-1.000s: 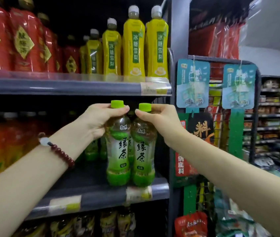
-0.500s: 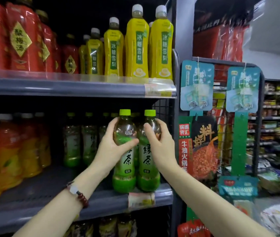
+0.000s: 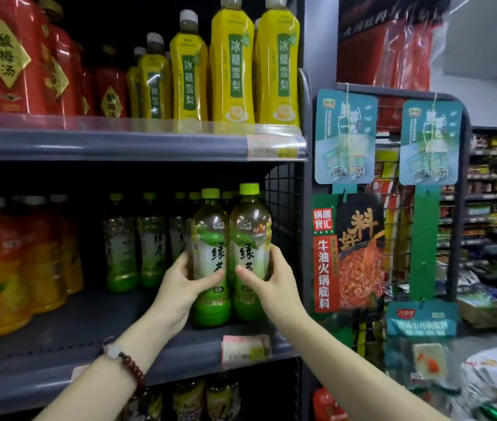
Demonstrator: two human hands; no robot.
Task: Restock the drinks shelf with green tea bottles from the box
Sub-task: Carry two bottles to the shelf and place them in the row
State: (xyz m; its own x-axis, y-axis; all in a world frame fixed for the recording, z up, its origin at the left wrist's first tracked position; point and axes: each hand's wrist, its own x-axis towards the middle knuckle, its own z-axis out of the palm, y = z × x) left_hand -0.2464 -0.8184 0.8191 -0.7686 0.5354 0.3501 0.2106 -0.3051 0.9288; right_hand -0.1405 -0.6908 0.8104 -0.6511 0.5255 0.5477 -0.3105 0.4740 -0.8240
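Two clear plastic green tea bottles with lime-green caps stand upright and touching at the right end of the grey metal middle shelf (image 3: 59, 354). The left hand (image 3: 180, 287) is wrapped around the left front bottle (image 3: 211, 259); the right hand (image 3: 274, 287) is wrapped around the right front bottle (image 3: 250, 253). Further green tea bottles (image 3: 136, 241) stand behind, near the back. Orange-labelled bottles (image 3: 28, 262) stand left. Yellow-wrapped bottles (image 3: 232, 68) occupy the upper shelf (image 3: 119, 144). A beaded bracelet (image 3: 127, 364) circles the left wrist.

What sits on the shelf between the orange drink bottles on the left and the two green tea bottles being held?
In the head view, older green tea bottles stand farther back there; the shelf in front of them is bare.
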